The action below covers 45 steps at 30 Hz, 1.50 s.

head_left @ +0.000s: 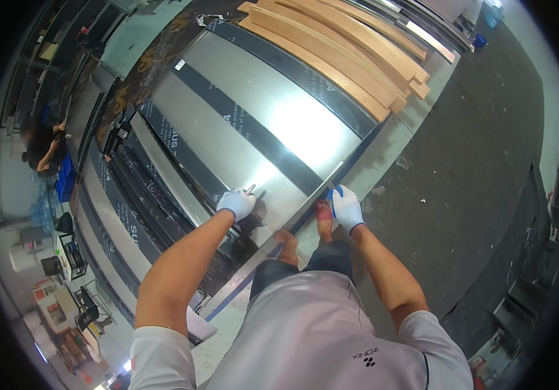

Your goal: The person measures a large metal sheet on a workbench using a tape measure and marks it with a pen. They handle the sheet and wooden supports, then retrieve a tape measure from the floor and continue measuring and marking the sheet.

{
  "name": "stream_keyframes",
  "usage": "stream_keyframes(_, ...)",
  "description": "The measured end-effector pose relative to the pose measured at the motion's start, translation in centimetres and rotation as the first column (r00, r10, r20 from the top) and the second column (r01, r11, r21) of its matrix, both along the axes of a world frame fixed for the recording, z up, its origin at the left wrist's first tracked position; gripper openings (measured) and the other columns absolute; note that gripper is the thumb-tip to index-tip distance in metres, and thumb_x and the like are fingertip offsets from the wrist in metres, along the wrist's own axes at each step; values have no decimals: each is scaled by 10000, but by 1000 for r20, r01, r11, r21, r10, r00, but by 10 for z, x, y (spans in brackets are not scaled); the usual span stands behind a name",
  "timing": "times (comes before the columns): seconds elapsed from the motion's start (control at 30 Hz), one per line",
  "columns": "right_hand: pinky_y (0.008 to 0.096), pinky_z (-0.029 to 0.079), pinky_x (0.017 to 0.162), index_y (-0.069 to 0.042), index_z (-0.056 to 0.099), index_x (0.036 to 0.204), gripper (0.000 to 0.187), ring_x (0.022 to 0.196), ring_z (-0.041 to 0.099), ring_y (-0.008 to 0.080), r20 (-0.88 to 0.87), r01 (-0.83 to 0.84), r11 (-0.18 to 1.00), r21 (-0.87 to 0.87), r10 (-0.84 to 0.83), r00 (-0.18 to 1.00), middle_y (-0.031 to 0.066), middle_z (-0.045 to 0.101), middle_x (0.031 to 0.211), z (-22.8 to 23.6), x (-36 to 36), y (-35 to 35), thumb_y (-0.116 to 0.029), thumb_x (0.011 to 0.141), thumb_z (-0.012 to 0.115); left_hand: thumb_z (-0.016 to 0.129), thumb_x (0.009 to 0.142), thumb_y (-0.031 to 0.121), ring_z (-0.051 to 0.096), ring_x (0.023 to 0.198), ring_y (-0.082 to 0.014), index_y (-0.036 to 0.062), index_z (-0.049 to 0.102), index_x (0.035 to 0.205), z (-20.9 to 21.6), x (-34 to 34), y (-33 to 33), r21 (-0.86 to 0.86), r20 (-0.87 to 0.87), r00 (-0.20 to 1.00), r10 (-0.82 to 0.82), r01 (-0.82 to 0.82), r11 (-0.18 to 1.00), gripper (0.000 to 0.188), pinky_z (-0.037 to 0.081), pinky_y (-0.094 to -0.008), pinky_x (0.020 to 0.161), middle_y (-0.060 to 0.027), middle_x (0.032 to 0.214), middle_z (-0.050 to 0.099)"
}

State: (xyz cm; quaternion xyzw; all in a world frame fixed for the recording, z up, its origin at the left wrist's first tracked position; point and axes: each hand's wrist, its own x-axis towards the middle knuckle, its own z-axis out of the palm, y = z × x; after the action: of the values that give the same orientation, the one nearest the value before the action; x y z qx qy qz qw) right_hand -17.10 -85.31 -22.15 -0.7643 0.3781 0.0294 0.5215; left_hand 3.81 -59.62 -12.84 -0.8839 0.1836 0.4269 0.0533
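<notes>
Left hand: our gloved left hand (237, 203) pinches a small silver tool (250, 189) over the steel sheet – its tip is too small to tell whether it touches.
Right hand: our gloved right hand (347, 207) curls at the sheet's near corner; we cannot tell whether the fingers clasp the edge.
Steel sheet: the sheet (227, 143) lies flat before us, with dark film strips (237, 123) across its bare metal.
Step in hand: we judge it to be close work on the sheet's near part, left hand on the tool, right hand at the edge.
Next move: it calls, we think, for a light tool hand and a steady edge.
Hard to see: our left palm's inner side is hidden; glare washes out part of the metal.
Farther off: wooden boards (331, 62) lie beyond the sheet; a co-worker (45, 146) at far left is small and dim – we cannot make out their work.
</notes>
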Motion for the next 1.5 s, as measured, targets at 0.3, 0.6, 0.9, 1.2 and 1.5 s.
stream_keyframes(0.3, 541, 522, 888, -19, 686, 1019, 332, 1025, 660, 490, -176, -86, 994, -73, 72, 982, 268, 712, 1025, 11, 11, 1, -327, 988, 566, 610, 907, 539, 652, 1248, -381, -27, 604, 1404, -93, -6, -82, -125, -67, 992, 108, -115, 985, 754, 520, -429, 1047, -290, 1307, 677)
stream_keyframes(0.6, 545, 526, 861, -41, 701, 968, 301, 973, 664, 485, -131, -111, 988, -111, 96, 987, 253, 714, 958, 12, 13, 4, -302, 998, 555, 791, 804, 676, 667, 1248, -331, -4, 441, 1561, -89, -20, -153, -114, -72, 691, 719, -722, 682, 1076, 564, -434, 994, -229, 1421, 632)
stream_keyframes(0.9, 566, 520, 921, -56, 695, 1027, 308, 1038, 662, 483, -15, -121, 991, 60, 122, 992, 262, 717, 1071, -10, 20, 39, -311, 1022, 522, 838, 797, 620, 697, 1148, -303, 16, 630, 1409, -95, -12, -177, 5, 121, 514, 849, -856, 518, 885, 605, -467, 868, -168, 1355, 672)
stream_keyframes(1.2, 576, 531, 867, -58, 667, 1052, 305, 996, 675, 482, -20, -159, 987, -20, 159, 987, 242, 725, 1019, -12, 15, 38, -326, 1042, 520, 791, 793, 512, 711, 1132, -333, -105, 629, 1317, -70, -13, -172, -113, -103, 438, 893, -897, 427, 825, 585, -465, 923, -236, 1357, 664)
stream_keyframes(1.5, 557, 546, 835, -63, 640, 1109, 252, 974, 710, 438, -55, -391, 906, -166, 387, 920, 240, 736, 1011, 0, 12, 11, -268, 1038, 511, 857, 784, 483, 726, 988, -225, -107, 633, 1213, -53, -20, -172, -154, -113, 341, 933, -934, 323, 763, 598, -351, 850, -199, 1163, 728)
